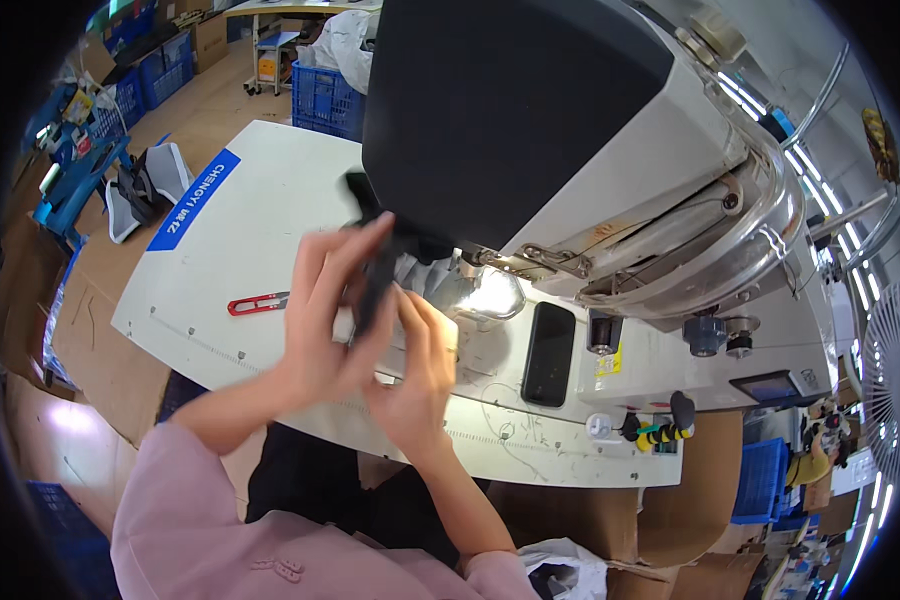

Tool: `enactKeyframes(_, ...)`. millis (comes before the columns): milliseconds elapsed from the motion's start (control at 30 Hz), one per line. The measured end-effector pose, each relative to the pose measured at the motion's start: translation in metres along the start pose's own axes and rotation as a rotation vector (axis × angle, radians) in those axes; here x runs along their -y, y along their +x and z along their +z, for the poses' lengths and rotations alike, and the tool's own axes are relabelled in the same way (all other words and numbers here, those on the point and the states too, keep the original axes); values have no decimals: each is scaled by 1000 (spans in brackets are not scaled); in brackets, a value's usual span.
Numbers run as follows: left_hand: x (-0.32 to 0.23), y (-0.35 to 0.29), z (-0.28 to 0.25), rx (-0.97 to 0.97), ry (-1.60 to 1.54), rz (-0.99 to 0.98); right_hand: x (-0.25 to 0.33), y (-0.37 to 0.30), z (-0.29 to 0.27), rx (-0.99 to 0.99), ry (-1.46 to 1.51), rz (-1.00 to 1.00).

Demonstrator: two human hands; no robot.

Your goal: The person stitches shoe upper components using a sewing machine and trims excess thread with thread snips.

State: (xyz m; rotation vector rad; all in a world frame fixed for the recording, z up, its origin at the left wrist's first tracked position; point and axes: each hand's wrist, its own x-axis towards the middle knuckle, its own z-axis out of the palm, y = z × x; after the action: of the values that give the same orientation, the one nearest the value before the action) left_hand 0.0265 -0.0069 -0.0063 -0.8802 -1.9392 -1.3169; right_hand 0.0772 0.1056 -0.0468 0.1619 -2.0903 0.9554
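Over the white sewing table (240,190), a black, strap-like piece (377,275) is raised between my hands, smeared by motion. My left hand (322,320) is closed on it, fingers along its side and thumb below. My right hand (418,370) is closed at its lower right, fingers bent; part of its grip is hidden behind the piece. Just beyond both hands stands the large industrial sewing machine (510,110), its lamp lighting the needle area. To the left of my left hand lie red-handled thread snips (258,304), their tip partly covered by the hand.
A black smartphone (550,355) rests on the table, right of the lit area. Yellow-and-black small tools (662,434) lie at the right corner. Blue crates (325,100) stand behind the table. A cardboard box (690,490) is below its right edge.
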Motion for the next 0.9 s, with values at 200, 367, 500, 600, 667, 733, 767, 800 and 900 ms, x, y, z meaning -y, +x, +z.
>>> enactKeyframes(200, -8, -11, -63, -31, 78, -87, 29, -2, -18, 391, 229, -130)
enactKeyframes(367, 19, -38, -70, 119, -324, -384, 20, -26, -41, 133, 263, 92)
enactKeyframes(500, 21, -56, -60, -204, -314, -329, -2, -43, -41, 41, 223, 685)
enactKeyframes(600, 11, -67, -47, -227, -354, -305, -8, -48, -29, 223, 975, 969)
enactKeyframes(667, 6, -71, -39, -256, -413, -293, -12, -45, -20, 139, 994, 985)
enactKeyframes(733, 4, -75, -35, -374, -357, -274, -15, -41, -15, 64, 1024, 990)
enactKeyframes(767, 4, -77, -32, -432, -369, -342, -15, -39, -15, -26, 1110, 967)
enactKeyframes(800, 5, -79, -32, -441, -366, -324, -17, -36, -16, -143, 1146, 1013)
enactKeyframes(900, 9, -81, -28, -293, -376, -348, -20, -28, -31, -272, 1247, 967)
